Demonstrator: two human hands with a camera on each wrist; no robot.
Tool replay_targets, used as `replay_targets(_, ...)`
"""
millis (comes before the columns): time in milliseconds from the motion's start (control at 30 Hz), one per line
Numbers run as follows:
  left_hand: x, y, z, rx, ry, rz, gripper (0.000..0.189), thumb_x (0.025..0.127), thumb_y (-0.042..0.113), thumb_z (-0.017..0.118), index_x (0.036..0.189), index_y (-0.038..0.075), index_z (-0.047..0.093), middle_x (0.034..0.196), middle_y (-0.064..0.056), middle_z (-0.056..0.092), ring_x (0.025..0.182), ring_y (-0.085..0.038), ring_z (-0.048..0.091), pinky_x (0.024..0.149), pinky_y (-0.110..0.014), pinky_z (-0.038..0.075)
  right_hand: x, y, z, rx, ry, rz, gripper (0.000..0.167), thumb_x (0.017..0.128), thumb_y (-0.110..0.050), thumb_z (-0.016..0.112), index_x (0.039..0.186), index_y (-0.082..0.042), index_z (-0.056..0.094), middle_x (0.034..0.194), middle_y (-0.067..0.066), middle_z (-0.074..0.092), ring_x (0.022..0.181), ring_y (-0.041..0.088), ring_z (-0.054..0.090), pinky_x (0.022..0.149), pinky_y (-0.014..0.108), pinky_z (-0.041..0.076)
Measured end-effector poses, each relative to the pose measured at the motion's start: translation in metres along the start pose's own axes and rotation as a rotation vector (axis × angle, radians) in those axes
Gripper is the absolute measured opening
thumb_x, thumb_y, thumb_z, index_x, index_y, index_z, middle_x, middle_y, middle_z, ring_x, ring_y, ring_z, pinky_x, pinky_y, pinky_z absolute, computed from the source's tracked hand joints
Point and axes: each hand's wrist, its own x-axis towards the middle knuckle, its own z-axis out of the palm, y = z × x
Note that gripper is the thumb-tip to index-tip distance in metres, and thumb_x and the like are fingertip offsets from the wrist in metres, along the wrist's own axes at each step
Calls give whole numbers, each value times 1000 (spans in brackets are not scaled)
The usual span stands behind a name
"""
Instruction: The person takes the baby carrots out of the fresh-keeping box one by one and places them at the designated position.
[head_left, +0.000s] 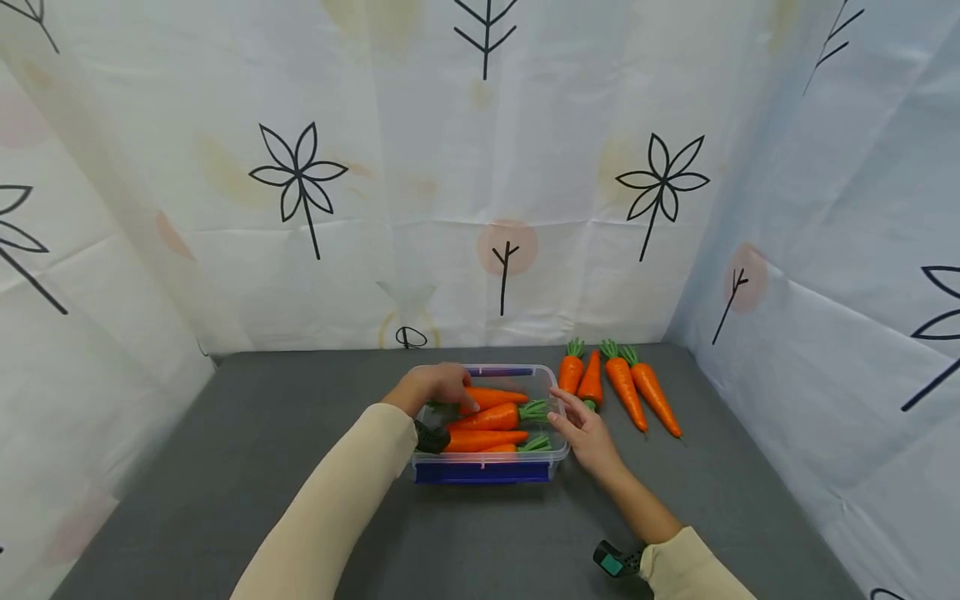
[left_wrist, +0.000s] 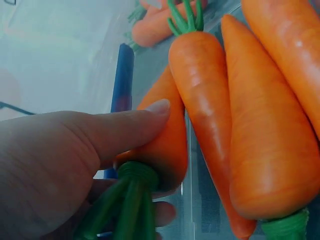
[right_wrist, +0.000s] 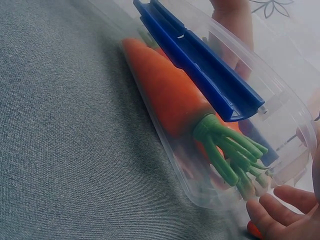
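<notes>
Got 8 carrots (head_left: 491,417), 1 box (head_left: 482,472): gripping 1 with left hand (head_left: 438,388), 3 boxed beside it, 4 beyond relaxed right hand (head_left: 590,435).

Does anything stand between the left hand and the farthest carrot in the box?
Nothing visible does: the left hand already grips the farthest carrot. The other carrots in the box lie on its near side.

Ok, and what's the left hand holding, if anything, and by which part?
The left hand holds a carrot by its thick end, right beside the green stalks.
</notes>
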Motion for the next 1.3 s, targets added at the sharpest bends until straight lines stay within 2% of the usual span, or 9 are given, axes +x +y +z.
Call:
replay_targets(133,-7,2,-3,27,42,24,49,88,36,73,125,6,62,110,-4,63,87,-19,57,80,-36,50,3,10,1,-3,13,-9,46,97,-16,61,140,-3,50,130,27,56,116,37,57,91,39,50)
replay_targets(367,-27,1,-14,21,117,90,55,88,34,73,133,7,57,127,-8,59,103,-21,57,89,-39,49,2,13,0,0,17,-19,47,96,-18,62,140,-5,51,131,25,56,120,38,54,94,45,48)
replay_targets(433,-33,-2,-16,17,144,113,54,88,34,73,133,8,57,126,-7,59,104,-21,58,89,-39,49,2,13,0,8,16,-21,46,97,-18,62,140,-5,51,132,26,55,121,39,53,94,46,47)
replay_targets(567,-46,-9,-21,-14,199,147,51,87,33,74,131,11,59,116,-6,62,97,-20,59,85,-38,50,-2,3,1,15,18,-22,45,97,-14,61,139,-2,51,131,28,54,120,42,53,92,38,50)
replay_targets(733,-66,-18,-26,-106,261,163,50,85,33,77,127,13,60,106,-4,63,81,-17,61,73,-33,53,-7,-15,1,57,12,-24,44,96,-6,60,137,5,50,130,33,52,117,44,53,85,24,49)
replay_targets(867,-80,-29,-26,-226,298,147,53,85,34,77,129,11,57,106,-7,62,71,-22,63,63,-32,54,-3,-3,2,40,18,-32,44,97,-8,60,138,3,50,129,32,54,115,40,56,82,21,49)
replay_targets(1000,-90,-40,-23,-301,367,149,55,86,34,75,132,12,55,107,-9,60,69,-23,60,62,-33,54,0,9,3,12,27,-42,44,97,-13,60,139,-1,50,129,28,56,114,37,57,85,26,51)
replay_targets(1133,-96,-53,-17,-320,463,174,55,87,35,74,132,10,55,107,-11,60,75,-22,57,63,-33,51,1,12,3,12,33,-26,45,97,-16,62,139,-5,52,129,26,56,115,37,57,87,29,51)
replay_targets(1300,-100,-69,-6,-387,586,114,59,86,41,73,134,12,54,106,-10,60,80,-23,54,63,-33,48,1,11,3,9,28,-7,46,97,-18,62,139,-5,52,130,26,56,116,36,57,89,31,50)
